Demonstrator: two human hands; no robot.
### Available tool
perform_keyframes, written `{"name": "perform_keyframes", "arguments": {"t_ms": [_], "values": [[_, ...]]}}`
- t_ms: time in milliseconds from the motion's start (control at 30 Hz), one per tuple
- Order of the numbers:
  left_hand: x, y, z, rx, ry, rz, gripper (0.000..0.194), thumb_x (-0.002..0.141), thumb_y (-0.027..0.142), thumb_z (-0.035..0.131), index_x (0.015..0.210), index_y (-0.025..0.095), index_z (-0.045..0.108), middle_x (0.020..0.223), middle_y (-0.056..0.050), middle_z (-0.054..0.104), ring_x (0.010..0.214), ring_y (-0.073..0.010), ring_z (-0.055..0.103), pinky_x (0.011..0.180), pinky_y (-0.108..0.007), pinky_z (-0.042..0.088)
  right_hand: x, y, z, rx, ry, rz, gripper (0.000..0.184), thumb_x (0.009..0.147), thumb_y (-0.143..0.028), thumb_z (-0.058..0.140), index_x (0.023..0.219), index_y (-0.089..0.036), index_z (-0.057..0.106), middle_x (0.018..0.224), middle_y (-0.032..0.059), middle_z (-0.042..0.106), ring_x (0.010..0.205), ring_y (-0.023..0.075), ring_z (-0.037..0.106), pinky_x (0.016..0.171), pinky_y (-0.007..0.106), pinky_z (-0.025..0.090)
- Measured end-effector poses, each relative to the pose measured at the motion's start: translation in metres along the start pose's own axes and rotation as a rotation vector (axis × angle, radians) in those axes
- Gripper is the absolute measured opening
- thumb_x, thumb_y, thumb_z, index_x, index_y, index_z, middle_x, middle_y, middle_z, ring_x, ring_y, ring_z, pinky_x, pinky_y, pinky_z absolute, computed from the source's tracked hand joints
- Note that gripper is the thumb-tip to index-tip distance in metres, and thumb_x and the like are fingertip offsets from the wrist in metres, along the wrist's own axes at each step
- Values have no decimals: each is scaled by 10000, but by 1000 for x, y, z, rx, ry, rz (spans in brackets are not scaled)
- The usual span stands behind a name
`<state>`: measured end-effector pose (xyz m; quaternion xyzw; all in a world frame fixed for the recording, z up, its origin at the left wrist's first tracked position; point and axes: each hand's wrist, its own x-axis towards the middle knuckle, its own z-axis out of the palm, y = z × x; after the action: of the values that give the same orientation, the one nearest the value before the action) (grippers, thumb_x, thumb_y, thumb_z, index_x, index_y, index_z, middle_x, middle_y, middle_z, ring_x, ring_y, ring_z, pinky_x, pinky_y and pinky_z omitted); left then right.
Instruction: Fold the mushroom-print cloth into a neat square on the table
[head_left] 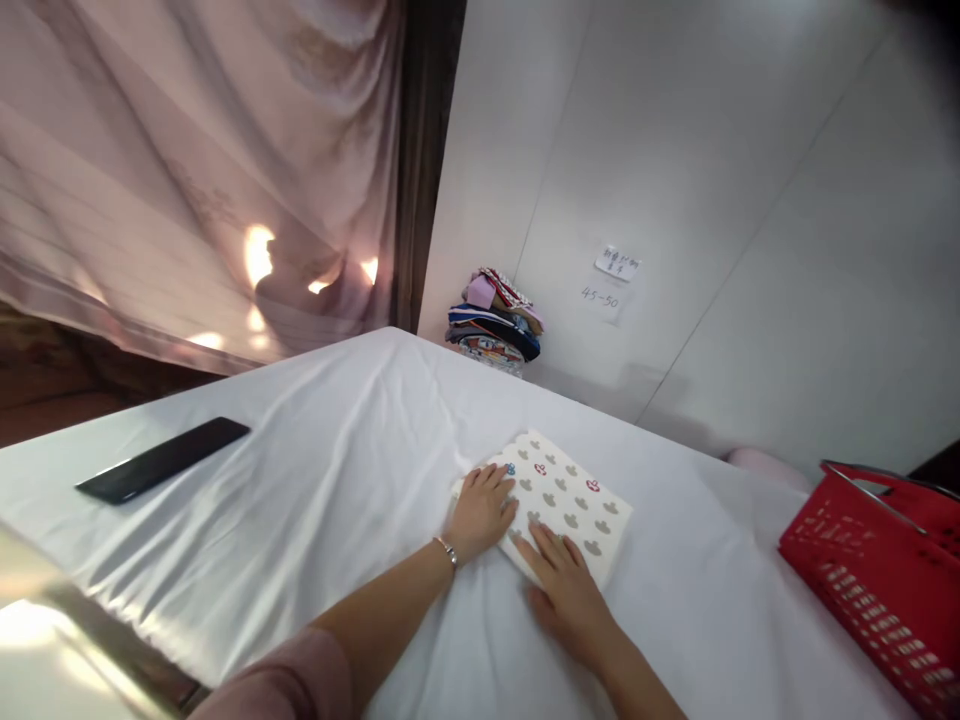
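Your folded cream cloth (562, 490), printed with grey shapes and a few red and blue ones, lies around the middle of the table (705, 580). Your left hand (480, 510) is on its left edge and your right hand (571, 598) on its near part; the fingers of both look released, spread fairly flat on the fabric rather than clenched or pinching. If you press unevenly or draw your hands apart, the layers could slide over one another and the edges lose their alignment. The white cover (337, 480) beneath is loose and wrinkled, so a firm push could drag it along with the cloth or let a ridge crease the underside. The bracelet (447, 552) on your left wrist sits near that edge and might snag if you sweep low across it. A tug on the cover could also shift the flat black object (165, 460) at the left or the red basket (877, 570) at the right.
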<state>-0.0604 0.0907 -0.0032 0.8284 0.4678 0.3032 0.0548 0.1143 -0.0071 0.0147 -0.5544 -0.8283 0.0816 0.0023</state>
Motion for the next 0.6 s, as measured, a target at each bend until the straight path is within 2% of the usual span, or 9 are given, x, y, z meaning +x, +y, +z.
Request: {"name": "perform_keyframes", "arguments": {"t_ms": [67, 133, 233, 333, 500, 600], "values": [[3, -3, -5, -16, -46, -37, 310, 840, 334, 480, 1111, 229, 588, 1304, -47, 508, 1230, -226, 398, 1029, -404, 284, -11, 3, -2, 9, 21, 52, 582, 858, -298, 405, 1414, -308, 235, 1493, -10, 168, 1370, 213, 147, 1103, 469, 136], [6, -8, -13, -18, -69, -135, 325, 838, 361, 474, 1114, 229, 587, 1313, -54, 498, 1227, -224, 404, 1010, -388, 305, -22, 8, 1, -5, 40, 88, 583, 858, -345, 410, 1415, -292, 244, 1488, -2, 187, 1366, 221, 162, 1105, 474, 128], [8, -18, -23, -30, -136, -373, 373, 829, 405, 451, 1121, 207, 572, 1253, -92, 537, 1170, -251, 458, 933, -388, 368, -36, 18, 14, -69, 97, 74, 622, 825, -291, 445, 1415, -293, 245, 1488, -7, 182, 1364, 226, 168, 1106, 462, 150], [7, -23, -26, -69, -221, -506, 417, 798, 452, 462, 1056, 151, 591, 1111, -143, 602, 1074, -286, 523, 832, -368, 425, -42, 30, 28, -139, 204, 49, 639, 803, -188, 417, 1414, -279, 255, 1485, -8, 201, 1362, 215, 178, 1104, 440, 187], [20, -21, -29, -97, -194, -492, 383, 726, 322, 559, 1060, 136, 587, 1091, -139, 607, 1028, -250, 554, 813, -300, 434, -41, 41, 37, -155, 291, 13, 712, 701, -54, 388, 1385, -245, 340, 1433, 23, 341, 1303, 206, 329, 1069, 403, 295], [27, -26, -35, -107, -149, -460, 415, 740, 298, 548, 1138, 180, 553, 1170, -95, 576, 1088, -206, 523, 878, -260, 401, -38, 21, 38, -148, 309, 33, 732, 655, -28, 393, 1364, -209, 387, 1381, 57, 425, 1231, 214, 433, 1016, 365, 375]]}}
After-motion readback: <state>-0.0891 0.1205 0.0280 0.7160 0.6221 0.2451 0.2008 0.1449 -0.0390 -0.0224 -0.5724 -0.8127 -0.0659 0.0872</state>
